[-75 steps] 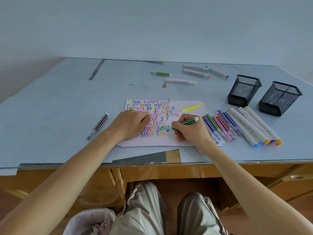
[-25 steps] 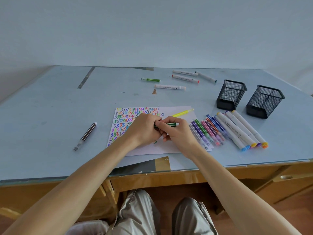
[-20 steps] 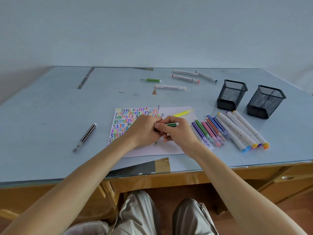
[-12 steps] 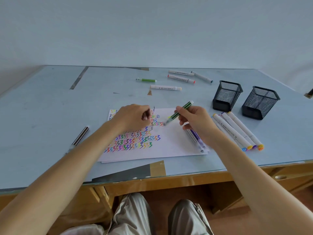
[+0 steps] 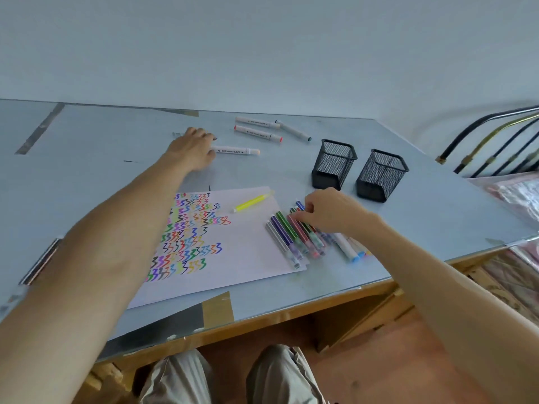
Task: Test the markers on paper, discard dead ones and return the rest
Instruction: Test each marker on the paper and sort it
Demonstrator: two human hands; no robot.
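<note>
Nearest the desk's front edge, a white sheet of paper (image 5: 248,252) lies on the pale blue desk top (image 5: 87,182), its left half covered with rows of coloured zigzag strokes. At its right edge sits a row of slim coloured markers (image 5: 294,237), side by side, long axes running from near right to far left, clear caps toward the person. The right hand (image 5: 329,212) rests on the far end of this row, fingers curled down onto the barrels; whether it pinches 1 of them I cannot tell. Thick white markers (image 5: 345,246) lie just beside the row, mostly hidden under the wrist. A yellow highlighter (image 5: 250,203) lies on the paper's far part, pointing far right. Beyond stand 2 black mesh pen cups (image 5: 334,164), upright, near each other. Farther left, the left hand (image 5: 194,148) reaches across the desk, palm down, fingers loosely bent over something hidden; a white marker with a peach cap (image 5: 236,150) lies crosswise, touching its fingertips. 3 more white markers (image 5: 258,132) lie behind.
</note>
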